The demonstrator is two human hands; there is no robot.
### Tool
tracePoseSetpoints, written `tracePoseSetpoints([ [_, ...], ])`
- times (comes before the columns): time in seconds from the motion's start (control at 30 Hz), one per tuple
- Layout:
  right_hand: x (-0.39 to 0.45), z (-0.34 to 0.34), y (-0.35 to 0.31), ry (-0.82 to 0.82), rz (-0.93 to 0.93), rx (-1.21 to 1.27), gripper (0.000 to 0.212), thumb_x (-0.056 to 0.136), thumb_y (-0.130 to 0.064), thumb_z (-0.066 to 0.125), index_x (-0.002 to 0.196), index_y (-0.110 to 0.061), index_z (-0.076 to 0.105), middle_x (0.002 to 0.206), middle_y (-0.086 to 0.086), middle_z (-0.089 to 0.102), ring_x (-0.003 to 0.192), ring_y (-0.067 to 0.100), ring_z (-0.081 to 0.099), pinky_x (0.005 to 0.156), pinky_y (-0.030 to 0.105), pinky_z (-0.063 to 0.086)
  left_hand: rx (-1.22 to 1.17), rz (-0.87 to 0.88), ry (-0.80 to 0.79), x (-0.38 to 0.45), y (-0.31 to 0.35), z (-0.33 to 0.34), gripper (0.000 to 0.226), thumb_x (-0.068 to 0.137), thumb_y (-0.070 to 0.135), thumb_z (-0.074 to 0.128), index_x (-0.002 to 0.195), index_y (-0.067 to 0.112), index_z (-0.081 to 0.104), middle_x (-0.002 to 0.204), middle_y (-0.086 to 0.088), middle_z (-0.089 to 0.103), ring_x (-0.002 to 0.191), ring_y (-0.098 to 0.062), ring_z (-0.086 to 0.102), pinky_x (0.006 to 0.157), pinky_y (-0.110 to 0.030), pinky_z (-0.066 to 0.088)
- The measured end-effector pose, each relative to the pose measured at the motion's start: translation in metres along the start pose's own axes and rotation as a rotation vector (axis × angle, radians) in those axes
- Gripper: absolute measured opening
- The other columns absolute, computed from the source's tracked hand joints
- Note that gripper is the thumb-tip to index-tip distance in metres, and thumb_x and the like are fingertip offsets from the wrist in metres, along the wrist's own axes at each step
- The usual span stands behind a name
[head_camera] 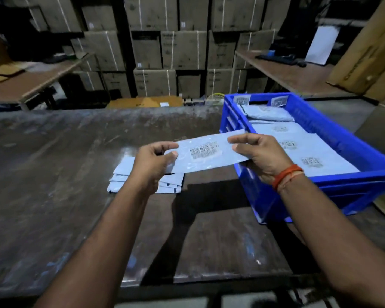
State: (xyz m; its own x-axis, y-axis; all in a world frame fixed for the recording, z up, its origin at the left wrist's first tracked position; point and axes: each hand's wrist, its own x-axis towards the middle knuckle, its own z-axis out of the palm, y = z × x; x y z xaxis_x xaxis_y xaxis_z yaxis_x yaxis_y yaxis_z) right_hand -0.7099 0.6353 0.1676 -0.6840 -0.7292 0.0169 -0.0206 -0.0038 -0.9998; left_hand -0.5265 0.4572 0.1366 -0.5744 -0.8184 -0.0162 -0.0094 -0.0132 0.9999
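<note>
While you are holding the pale blue pouch (206, 153) stretched flat in the air, your left hand (152, 162) is pinching its left end between thumb and curled fingers. Your right hand (260, 155) is pinching the right end in the same way. The pouch is hanging just above the counter (53, 174), with its printed code labels facing up at you. Its right end is reaching over the near left corner of the blue crate (353, 190). A red thread band (287, 174) is circling your right wrist.

Below your left hand, a small stack (120, 174) of the same pouches is lying on the counter, its edges fanning out unevenly toward you.

The crate is sitting on the right side of the counter, close beside the pouch you are holding. Inside it, flat pouches (302, 147) are lying in overlapping layers, labels up, and are covering most of its floor. One plumper packet (269, 113) is lying across the far end. Two code stickers (242, 100) are clinging to the crate's far wall, one on either side of the handle slot.

Beyond the counter, strapped cardboard cartons (182, 50) are standing stacked in rows.
</note>
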Motion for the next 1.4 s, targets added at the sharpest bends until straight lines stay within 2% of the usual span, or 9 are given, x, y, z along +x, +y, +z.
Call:
tracePoseSetpoints([
  [0.3,0.067,-0.143,-0.041,0.150,-0.033,-0.115,0.019,0.091,-0.001,0.061,0.088,-0.017,0.071,0.061,-0.009,0.060,0.052,-0.002,0.051,0.051,0.015,0.047,0.068,0.123,-0.011,0.045,0.057,0.156,0.015,0.091,-0.003,0.067,0.103,0.003,0.072,0.072,-0.001,0.062,0.051,-0.002,0.053,0.053,-0.016,0.044],
  [0.47,0.125,-0.218,-0.027,0.322,0.007,-0.187,0.024,0.086,0.007,0.059,0.081,-0.013,0.071,0.049,-0.005,0.058,0.043,0.004,0.049,0.041,0.013,0.042,0.328,0.112,0.012,0.099,0.059,0.254,0.020,0.088,0.002,0.070,0.093,0.021,0.073,0.087,-0.006,0.068,0.064,-0.009,0.059,0.057,-0.022,0.047],
  [0.6,0.159,-0.252,-0.008,0.344,0.052,-0.275,0.027,0.082,0.012,0.056,0.078,-0.011,0.070,0.051,0.004,0.057,0.041,0.014,0.044,0.036,0.012,0.031,0.547,0.050,0.067,0.131,0.048,0.305,0.028,0.084,-0.004,0.065,0.082,0.023,0.074,0.098,-0.004,0.076,0.088,-0.015,0.070,0.080,-0.030,0.058],
  [0.7,0.178,-0.264,0.008,0.308,0.079,-0.334,0.023,0.079,0.011,0.059,0.081,-0.009,0.072,0.059,0.009,0.056,0.047,0.018,0.042,0.045,0.019,0.036,0.649,0.035,0.067,0.141,0.045,0.324,0.025,0.084,-0.002,0.068,0.092,0.020,0.078,0.099,0.002,0.074,0.092,-0.015,0.068,0.084,-0.029,0.059],
  [0.9,0.200,-0.275,0.024,0.275,0.069,-0.473,0.020,0.078,0.005,0.065,0.084,-0.010,0.075,0.058,-0.003,0.064,0.055,0.013,0.058,0.053,0.018,0.045,0.840,0.046,0.051,0.151,0.042,0.342,0.022,0.087,0.007,0.069,0.106,0.017,0.077,0.099,-0.003,0.068,0.095,-0.019,0.065,0.089,-0.033,0.058],
  [1.03,0.204,-0.272,0.012,0.218,0.081,-1.013,0.017,0.088,-0.019,0.060,0.078,-0.008,0.067,0.089,0.009,0.067,0.093,0.029,0.064,0.076,0.026,0.047,0.910,0.192,0.129,0.156,0.049,0.332,0.036,0.088,0.002,0.062,0.117,0.021,0.073,0.120,-0.003,0.070,0.108,-0.020,0.065,0.091,-0.030,0.055],
  [1.17,0.201,-0.237,-0.023,0.206,-0.159,-1.106,0.022,0.084,-0.018,0.063,0.100,-0.015,0.077,0.106,0.013,0.073,0.106,0.035,0.065,0.092,0.035,0.052,0.865,0.222,0.205,0.163,0.060,0.290,0.039,0.084,0.002,0.058,0.108,0.028,0.075,0.103,0.000,0.070,0.089,-0.018,0.065,0.074,-0.023,0.048],
  [1.23,0.201,-0.205,-0.041,0.130,-0.269,-1.084,0.024,0.083,-0.018,0.063,0.101,-0.018,0.078,0.106,0.012,0.074,0.107,0.033,0.066,0.095,0.032,0.051,0.860,0.220,0.175,0.166,0.059,0.261,0.036,0.082,0.006,0.060,0.103,0.029,0.077,0.106,-0.002,0.074,0.096,-0.022,0.069,0.080,-0.026,0.053],
  [1.4,0.202,-0.099,-0.061,-0.160,-0.454,-1.129,0.024,0.085,-0.024,0.066,0.106,-0.025,0.078,0.111,0.006,0.074,0.108,0.025,0.065,0.087,0.023,0.044,0.968,0.221,0.006,0.164,0.041,0.182,0.032,0.084,0.005,0.063,0.104,0.025,0.079,0.101,-0.004,0.077,0.097,-0.019,0.070,0.071,-0.023,0.045],
])
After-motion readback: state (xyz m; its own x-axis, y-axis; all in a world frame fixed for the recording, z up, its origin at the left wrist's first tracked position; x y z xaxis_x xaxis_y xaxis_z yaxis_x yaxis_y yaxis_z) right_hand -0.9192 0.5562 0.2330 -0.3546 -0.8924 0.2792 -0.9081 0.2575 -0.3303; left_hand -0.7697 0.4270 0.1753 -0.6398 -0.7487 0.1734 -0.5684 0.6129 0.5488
